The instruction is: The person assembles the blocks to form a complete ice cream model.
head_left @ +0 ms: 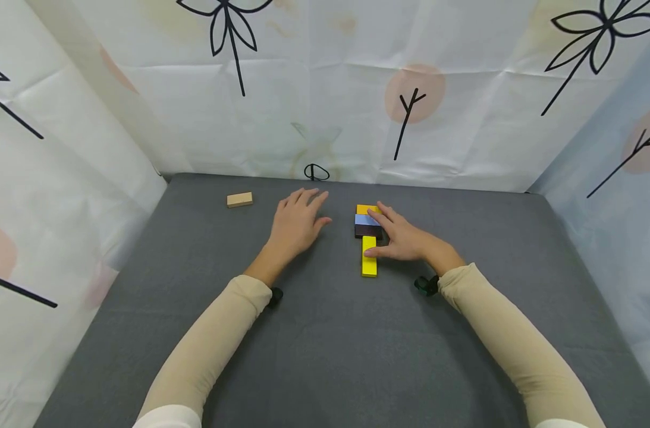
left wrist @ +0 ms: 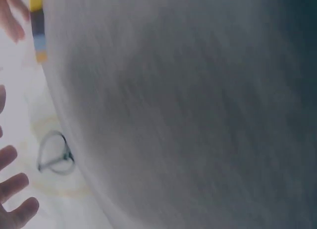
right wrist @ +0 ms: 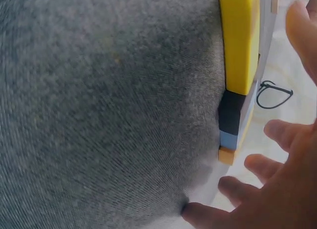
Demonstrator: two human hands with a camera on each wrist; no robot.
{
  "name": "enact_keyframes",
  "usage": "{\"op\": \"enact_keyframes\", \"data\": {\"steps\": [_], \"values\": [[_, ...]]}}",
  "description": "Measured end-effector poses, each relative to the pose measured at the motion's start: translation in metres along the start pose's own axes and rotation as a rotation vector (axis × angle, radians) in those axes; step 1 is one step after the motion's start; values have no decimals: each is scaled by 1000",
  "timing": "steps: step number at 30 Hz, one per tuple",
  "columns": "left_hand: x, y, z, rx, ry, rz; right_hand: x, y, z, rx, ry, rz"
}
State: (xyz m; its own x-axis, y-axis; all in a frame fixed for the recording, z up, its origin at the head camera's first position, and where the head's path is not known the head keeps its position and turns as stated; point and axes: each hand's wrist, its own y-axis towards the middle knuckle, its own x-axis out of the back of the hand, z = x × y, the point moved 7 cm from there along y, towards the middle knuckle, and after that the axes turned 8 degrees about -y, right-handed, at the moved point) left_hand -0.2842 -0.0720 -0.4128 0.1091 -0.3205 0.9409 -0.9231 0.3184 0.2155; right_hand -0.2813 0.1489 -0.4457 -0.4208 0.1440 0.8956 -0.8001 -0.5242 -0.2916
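Note:
Toward the back of the table, blocks lie together: a yellow block (head_left: 369,268) pointing toward me, then a black block (head_left: 367,231), a light blue block (head_left: 365,220) and an orange-yellow block (head_left: 363,209) set crosswise behind it. My right hand (head_left: 402,238) reaches over them from the right, fingers spread; its thumb overlaps the yellow block and its fingertips overlap the far blocks. In the right wrist view, several fingers (right wrist: 237,189) are apart and grip nothing. To the left of the blocks, my left hand (head_left: 297,223) hovers with spread fingers, holding nothing.
A plain wooden block (head_left: 239,200) lies at the back left, beyond my left hand. The dark grey tabletop (head_left: 325,351) ends against a white patterned cloth (head_left: 314,107), which hangs at the back and along both sides.

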Motion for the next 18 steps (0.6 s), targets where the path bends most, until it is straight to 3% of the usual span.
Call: {"op": "enact_keyframes", "data": {"steps": [8,18], "values": [[11,-3,52,147,-46,27,-7,-3,-4,0,-32,39],[27,-13,105,274,-103,16,-10,-2,1,6,-67,40]]}}
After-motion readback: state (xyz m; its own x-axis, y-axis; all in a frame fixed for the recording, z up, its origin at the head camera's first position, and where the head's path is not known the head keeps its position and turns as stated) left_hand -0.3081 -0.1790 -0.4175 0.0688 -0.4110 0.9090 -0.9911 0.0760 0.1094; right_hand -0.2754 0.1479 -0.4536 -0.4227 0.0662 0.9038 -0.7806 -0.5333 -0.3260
